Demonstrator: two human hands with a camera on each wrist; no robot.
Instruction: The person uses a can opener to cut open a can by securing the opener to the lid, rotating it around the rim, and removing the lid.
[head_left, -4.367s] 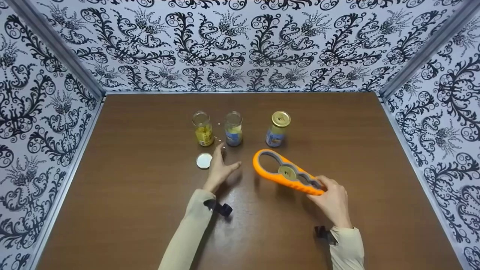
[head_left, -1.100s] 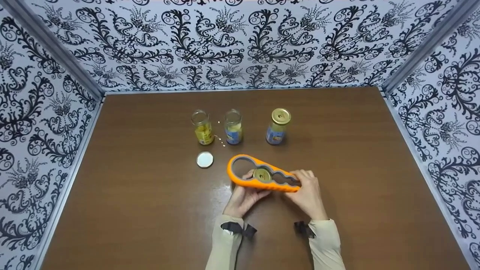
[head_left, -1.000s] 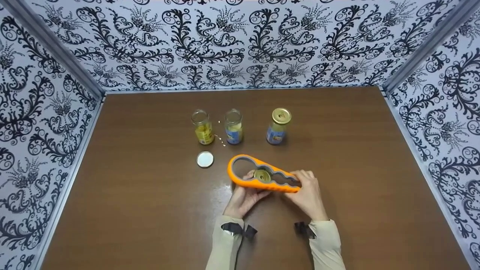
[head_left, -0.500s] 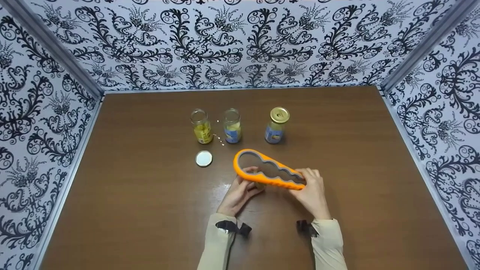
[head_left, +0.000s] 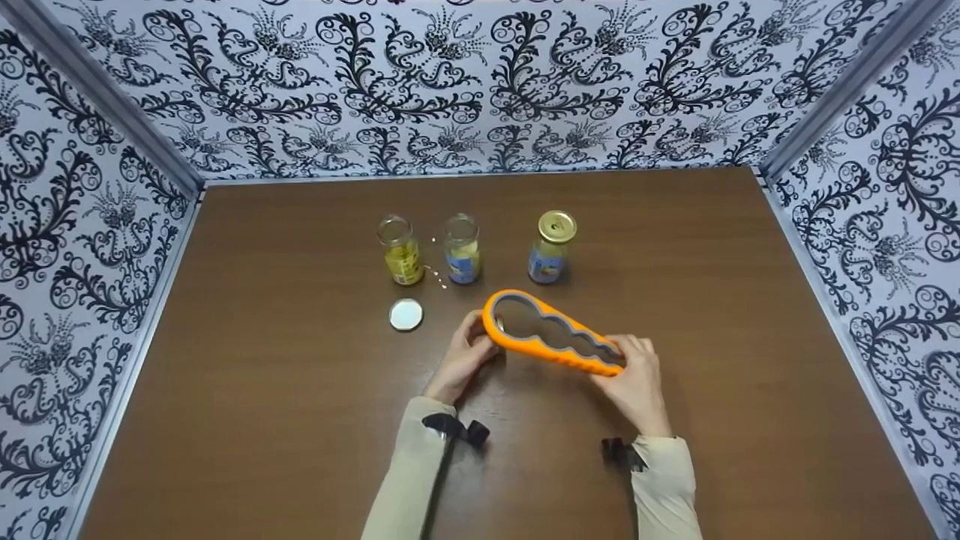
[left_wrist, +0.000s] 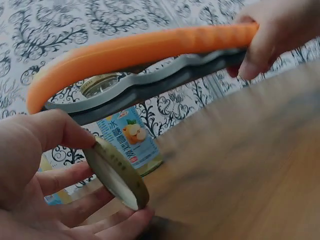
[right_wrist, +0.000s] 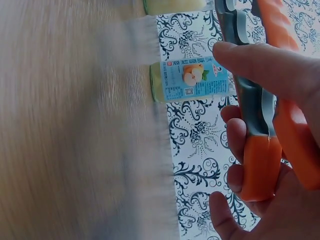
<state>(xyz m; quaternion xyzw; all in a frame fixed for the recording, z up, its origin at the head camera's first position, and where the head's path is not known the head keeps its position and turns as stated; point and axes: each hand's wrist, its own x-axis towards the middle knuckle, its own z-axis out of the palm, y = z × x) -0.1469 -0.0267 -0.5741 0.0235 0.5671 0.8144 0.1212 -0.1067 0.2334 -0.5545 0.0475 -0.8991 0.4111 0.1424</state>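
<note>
**Opener [head_left: 536, 347] in right hand [head_left: 634, 382], lid [left_wrist: 120, 175] in left hand [head_left: 460, 361]**

Table [head_left: 300, 412] carries the capped jar [head_left: 547, 262]. Opener is above table, right fingers wrapped round its handle end. Lid is tilted below opener's wide end, rim pinched in left fingers. Judged best: hold opener steady, draw lid clear without knocking it.

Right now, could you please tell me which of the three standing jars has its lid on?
The rightmost jar, blue-labelled, is topped by a gold lid; the leftmost jar and the middle jar show open glass mouths.
</note>
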